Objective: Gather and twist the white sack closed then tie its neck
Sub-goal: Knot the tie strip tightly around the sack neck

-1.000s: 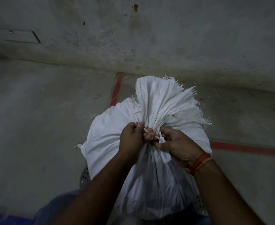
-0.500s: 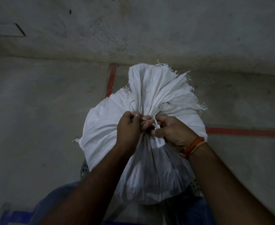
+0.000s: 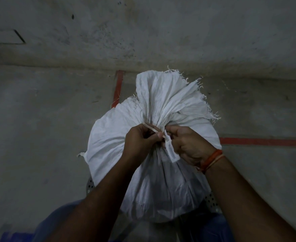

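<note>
The white sack (image 3: 152, 172) is stood at the centre of the scene on a perforated metal surface (image 3: 90, 185), its mouth already gathered into a pleated neck (image 3: 158, 122) with the frayed top fanned out on the far side. A pale tie strip (image 3: 150, 128) is pinched by the left hand (image 3: 140, 142) and its tagged end (image 3: 171, 152) by the right hand (image 3: 190, 144), probably so the loop can be drawn tight around the neck. An orange wristband (image 3: 211, 158) is worn on the right wrist. Red floor lines (image 3: 266, 142) and a concrete wall (image 3: 143, 32) lie beyond; nothing is seen to block the hands.
</note>
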